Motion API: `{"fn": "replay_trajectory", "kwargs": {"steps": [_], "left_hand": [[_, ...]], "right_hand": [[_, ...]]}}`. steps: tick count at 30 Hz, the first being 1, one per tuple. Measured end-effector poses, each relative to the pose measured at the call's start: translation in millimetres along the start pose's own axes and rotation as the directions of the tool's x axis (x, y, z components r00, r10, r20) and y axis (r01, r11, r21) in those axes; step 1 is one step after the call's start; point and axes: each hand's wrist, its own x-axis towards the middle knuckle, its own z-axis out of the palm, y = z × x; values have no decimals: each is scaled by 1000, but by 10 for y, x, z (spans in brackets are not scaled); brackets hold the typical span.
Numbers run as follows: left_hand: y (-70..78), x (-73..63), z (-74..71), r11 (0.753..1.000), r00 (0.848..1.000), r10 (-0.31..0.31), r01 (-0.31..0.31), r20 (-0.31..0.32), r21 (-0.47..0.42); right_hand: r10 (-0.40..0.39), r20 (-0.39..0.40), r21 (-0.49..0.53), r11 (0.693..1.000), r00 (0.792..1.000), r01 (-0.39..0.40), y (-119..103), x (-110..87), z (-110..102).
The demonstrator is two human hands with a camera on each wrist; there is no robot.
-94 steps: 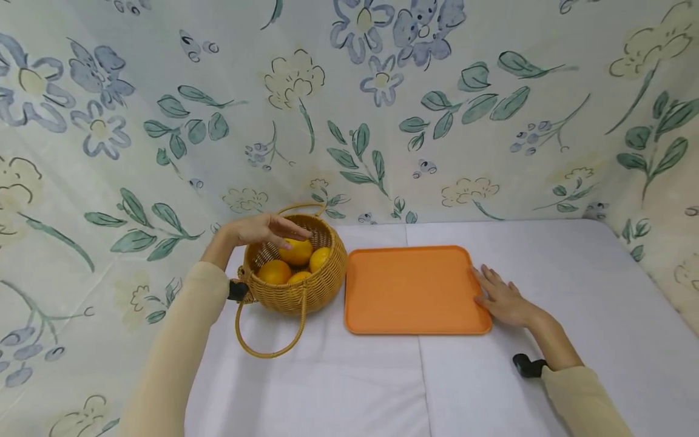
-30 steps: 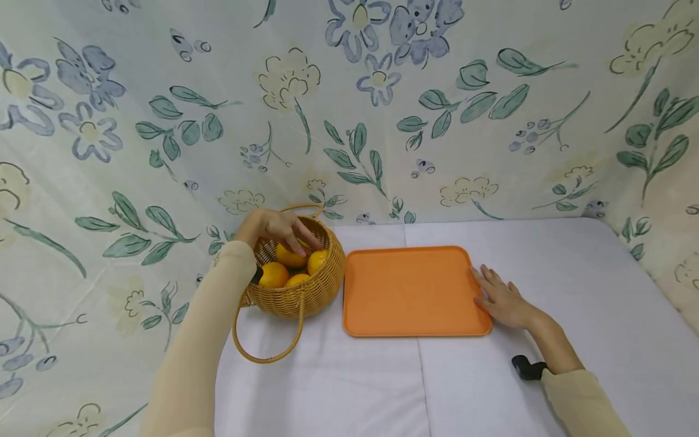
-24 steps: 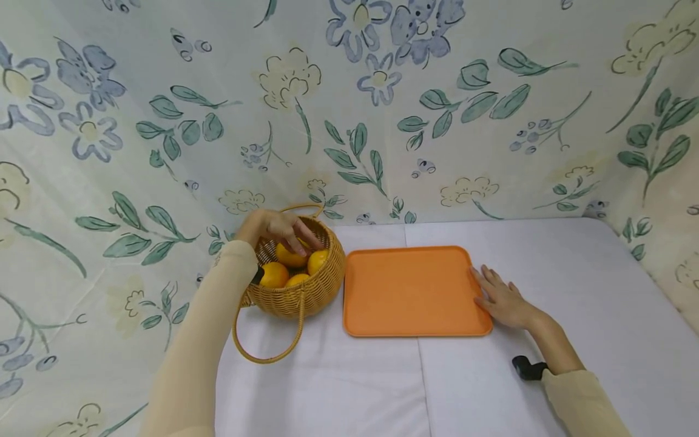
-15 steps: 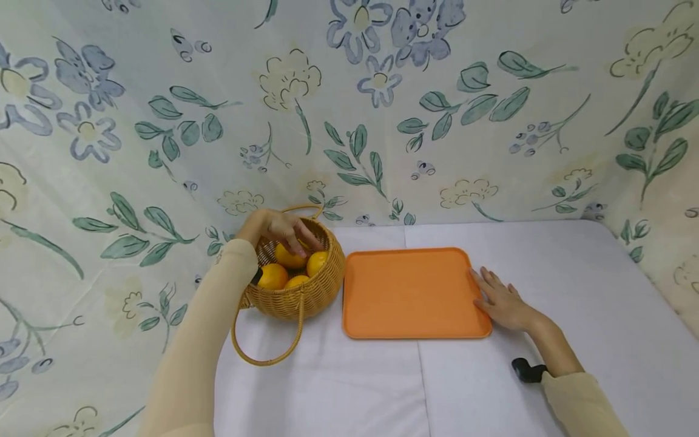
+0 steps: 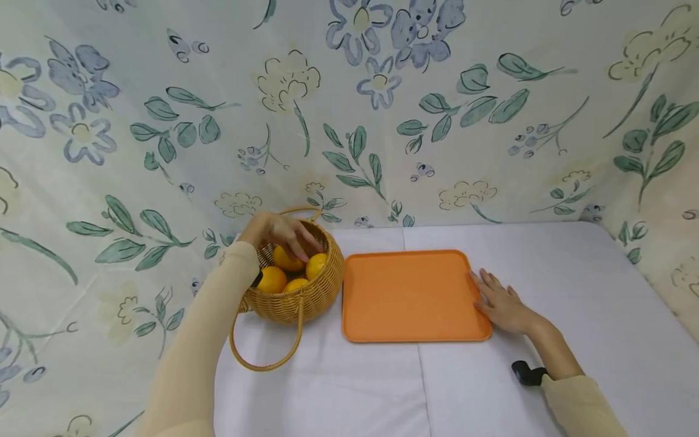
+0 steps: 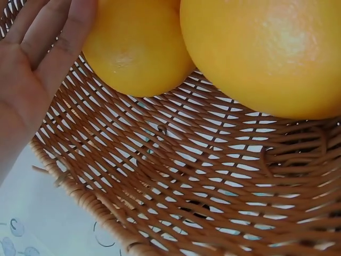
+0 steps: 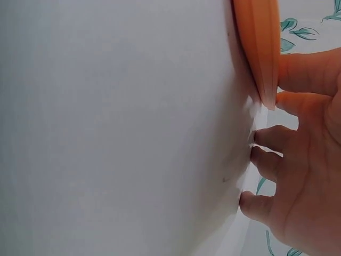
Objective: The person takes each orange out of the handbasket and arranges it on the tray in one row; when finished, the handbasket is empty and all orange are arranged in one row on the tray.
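A round wicker basket [image 5: 295,309] holds several oranges [image 5: 271,280]. My left hand [image 5: 286,235] reaches over its left rim and down inside, fingers extended toward the right orange [image 5: 317,266]. In the left wrist view, that hand's fingers [image 6: 58,40] lie fairly straight beside an orange [image 6: 141,53], their tips cut off by the frame. An orange tray [image 5: 415,297] lies flat to the right of the basket. At its right edge my right hand [image 5: 503,303] rests with spread fingers; in the right wrist view its thumb [image 7: 306,72] is against the tray's rim [image 7: 258,48].
One basket handle [image 5: 264,367] hangs forward onto the white cloth [image 5: 327,388]; the other handle [image 5: 300,209] leans back by the floral curtain [image 5: 371,152]. The tray's left edge sits close beside the basket.
From hovering over the basket's left side, my left hand has moved right and down among the oranges, then stayed there. My right hand stays at the tray's edge; the head view shifts slightly.
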Motion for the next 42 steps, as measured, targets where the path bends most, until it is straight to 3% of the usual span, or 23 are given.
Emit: {"fn": "replay_trajectory", "kwargs": {"steps": [7, 15, 30, 38, 42], "left_hand": [[20, 30, 56, 999, 998, 0, 3, -65, 39], [48, 43, 144, 991, 983, -42, 65, -181, 118], [55, 34, 185, 981, 970, 5, 43, -244, 190], [84, 31, 258, 983, 970, 10, 35, -243, 178], [93, 46, 293, 976, 965, 20, 37, -260, 216]], "right_hand": [[2, -6, 6, 1000, 1000, -2, -29, 3, -11], [-6, 4, 11, 1000, 1000, 6, -39, 24, 14], [6, 4, 1, 1000, 1000, -6, -7, 23, -3], [20, 2, -24, 1000, 1000, -20, 34, 29, 6], [21, 5, -23, 1000, 1000, -21, 29, 22, 18]]}}
